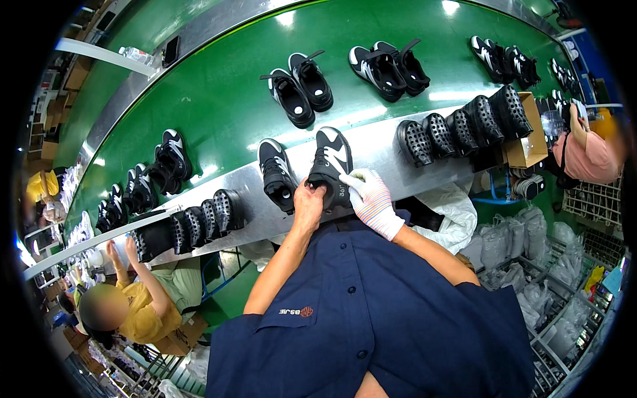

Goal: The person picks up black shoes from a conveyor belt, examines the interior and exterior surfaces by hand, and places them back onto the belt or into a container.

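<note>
On the metal ledge in front of me stands a black sneaker [330, 156] with white and grey side panels, its toe pointing away from me. My left hand [309, 204], bare, has its thumb and fingers closed on the collar at the heel end. My right hand [371, 199], in a white knit glove with coloured stripes, is closed against the right side of that shoe near the heel. Whether the glove holds anything small cannot be made out. The matching sneaker [276, 171] stands just to the left, untouched by either hand.
Black perforated pieces stand in rows at the right [458, 131] and left [211, 215] of the ledge. Pairs of sneakers [302, 86] rest on the green belt [225, 99]. A cardboard box [527, 142] stands at right. Co-workers sit at left [142, 305] and far right [587, 156].
</note>
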Motion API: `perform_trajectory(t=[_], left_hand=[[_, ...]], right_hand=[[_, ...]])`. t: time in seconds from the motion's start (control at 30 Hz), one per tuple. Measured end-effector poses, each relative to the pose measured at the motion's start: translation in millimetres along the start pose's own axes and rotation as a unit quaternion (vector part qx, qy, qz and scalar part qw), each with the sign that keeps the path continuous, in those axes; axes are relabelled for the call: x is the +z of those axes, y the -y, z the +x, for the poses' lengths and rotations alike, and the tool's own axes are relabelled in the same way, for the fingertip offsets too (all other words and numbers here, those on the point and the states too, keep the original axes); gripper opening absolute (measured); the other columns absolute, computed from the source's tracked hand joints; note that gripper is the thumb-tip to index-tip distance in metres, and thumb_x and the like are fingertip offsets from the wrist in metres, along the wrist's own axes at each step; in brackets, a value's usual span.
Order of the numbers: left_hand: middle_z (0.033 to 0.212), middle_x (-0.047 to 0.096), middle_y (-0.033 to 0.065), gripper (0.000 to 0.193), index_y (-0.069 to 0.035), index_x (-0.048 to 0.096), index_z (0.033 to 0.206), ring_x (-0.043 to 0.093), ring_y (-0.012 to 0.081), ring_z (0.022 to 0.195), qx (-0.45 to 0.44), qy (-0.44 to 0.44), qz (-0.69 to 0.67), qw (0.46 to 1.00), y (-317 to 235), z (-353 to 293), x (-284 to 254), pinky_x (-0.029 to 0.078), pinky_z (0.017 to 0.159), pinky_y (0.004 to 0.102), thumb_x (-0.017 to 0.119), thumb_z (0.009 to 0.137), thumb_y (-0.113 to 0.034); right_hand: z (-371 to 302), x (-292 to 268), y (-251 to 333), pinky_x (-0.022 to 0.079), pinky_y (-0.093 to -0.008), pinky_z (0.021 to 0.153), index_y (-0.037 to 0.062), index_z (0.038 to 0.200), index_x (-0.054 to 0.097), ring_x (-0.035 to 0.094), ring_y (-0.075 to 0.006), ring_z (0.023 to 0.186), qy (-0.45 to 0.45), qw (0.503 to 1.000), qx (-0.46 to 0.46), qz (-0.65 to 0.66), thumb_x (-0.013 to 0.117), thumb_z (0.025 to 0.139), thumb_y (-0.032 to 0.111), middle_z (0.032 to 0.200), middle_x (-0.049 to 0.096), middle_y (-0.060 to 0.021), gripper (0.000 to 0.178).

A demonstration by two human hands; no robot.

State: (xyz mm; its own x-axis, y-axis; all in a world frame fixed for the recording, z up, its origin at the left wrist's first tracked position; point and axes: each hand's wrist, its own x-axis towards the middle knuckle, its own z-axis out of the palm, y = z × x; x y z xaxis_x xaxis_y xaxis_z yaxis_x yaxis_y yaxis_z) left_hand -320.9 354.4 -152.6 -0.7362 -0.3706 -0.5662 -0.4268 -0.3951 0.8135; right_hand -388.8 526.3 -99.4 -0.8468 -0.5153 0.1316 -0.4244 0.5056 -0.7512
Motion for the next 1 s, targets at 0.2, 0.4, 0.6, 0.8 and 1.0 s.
perform_trajectory(t=[0.2,0.4,0.6,0.8,1.0], left_hand=[[0.106,0.071,0.0223,0.034,0.001,0.061,0.124,0.068,0.0391,0.095,0.095,-0.037,0.296,0.95,-9,-5,4,0.053,0.087,0.0434,0.067,0.092,-0.007],[0.088,0.068,0.0153,0.032,-0.002,0.069,0.113,0.063,0.0357,0.094,0.291,-0.126,0.508,0.801,-33,-39,8,0.051,0.084,0.0454,0.077,0.088,-0.019],[0.082,0.068,0.0176,0.028,-0.002,0.073,0.083,0.062,0.0366,0.087,0.321,-0.108,0.579,0.741,-22,-18,25,0.046,0.078,0.0478,0.075,0.089,-0.029],[0.085,0.069,0.0255,0.035,0.004,0.075,0.09,0.066,0.0428,0.084,0.16,-0.117,0.427,0.882,-26,-9,14,0.049,0.081,0.05,0.067,0.095,-0.031],[0.074,0.069,0.017,0.034,0.007,0.074,0.096,0.064,0.0223,0.071,0.106,-0.11,0.353,0.923,-22,-9,9,0.049,0.072,0.0377,0.069,0.095,-0.027]], right_hand=[[6,20,-18,0.057,-0.038,0.083,0.0006,0.119,0.071,0.071,-0.0292,0.09,0.035,0.956,0.24,0.165,0.07,0.089,0.009,0.104,0.073,-0.0163,0.031],[15,35,-41,0.058,-0.0356,0.078,0.0012,0.123,0.069,0.071,-0.0214,0.088,0.102,0.751,0.485,0.436,0.071,0.091,0.009,0.1,0.074,-0.01,0.033],[15,54,-37,0.056,-0.0334,0.064,0.0008,0.117,0.067,0.068,-0.0162,0.074,0.057,0.636,0.504,0.583,0.074,0.092,0.009,0.091,0.071,-0.0058,0.027],[21,46,-44,0.052,-0.0302,0.059,0.0051,0.104,0.068,0.064,-0.0145,0.068,0.138,0.645,0.502,0.56,0.076,0.094,0.02,0.081,0.067,-0.0008,0.02],[50,16,-25,0.046,-0.0317,0.055,0.0092,0.086,0.068,0.053,-0.012,0.058,0.318,0.848,0.335,0.259,0.068,0.096,0.034,0.069,0.059,0.0006,0.027]])
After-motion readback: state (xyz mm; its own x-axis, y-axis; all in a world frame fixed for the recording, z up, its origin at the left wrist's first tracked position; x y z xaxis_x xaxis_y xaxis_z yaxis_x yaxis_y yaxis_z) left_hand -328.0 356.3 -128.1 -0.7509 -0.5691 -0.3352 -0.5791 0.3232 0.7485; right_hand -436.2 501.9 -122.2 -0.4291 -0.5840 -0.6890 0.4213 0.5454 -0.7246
